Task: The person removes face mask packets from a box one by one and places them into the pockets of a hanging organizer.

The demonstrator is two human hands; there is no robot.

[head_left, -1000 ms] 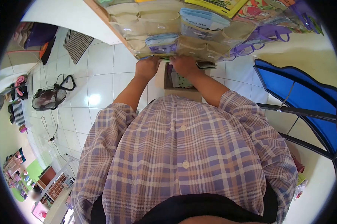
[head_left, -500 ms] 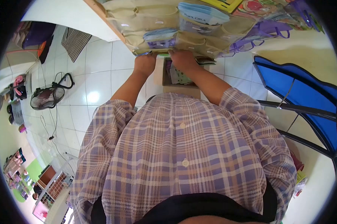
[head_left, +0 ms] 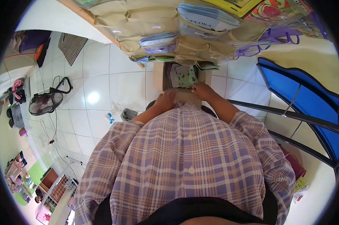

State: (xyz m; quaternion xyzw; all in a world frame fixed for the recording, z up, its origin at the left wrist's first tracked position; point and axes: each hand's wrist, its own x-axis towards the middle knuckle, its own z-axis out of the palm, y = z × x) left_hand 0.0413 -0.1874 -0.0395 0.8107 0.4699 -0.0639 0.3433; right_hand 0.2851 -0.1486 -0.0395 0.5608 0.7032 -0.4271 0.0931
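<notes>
My left hand (head_left: 165, 101) and my right hand (head_left: 202, 91) rest on the near rim of an open cardboard box (head_left: 158, 77) that stands on the floor in front of me. Neither hand holds anything that I can see; the fingers curl over the box edge. Inside the box lie folded cloth pieces (head_left: 184, 76), one pale green with dots. Above the box hangs a stack of beige tote bags in clear wrap (head_left: 154, 26) over the edge of a table (head_left: 75, 13). My plaid shirt fills the lower half of the view.
A blue folding chair (head_left: 304, 101) stands at the right. A floor fan (head_left: 45, 102) with a cable sits on the white tiles at the left. Small items (head_left: 119, 114) lie on the floor left of the box. A striped mat (head_left: 70, 43) lies farther back.
Both hands have come down from the hanging tote bags to the near rim of the cardboard box. The view has tilted so more of the box shows.
</notes>
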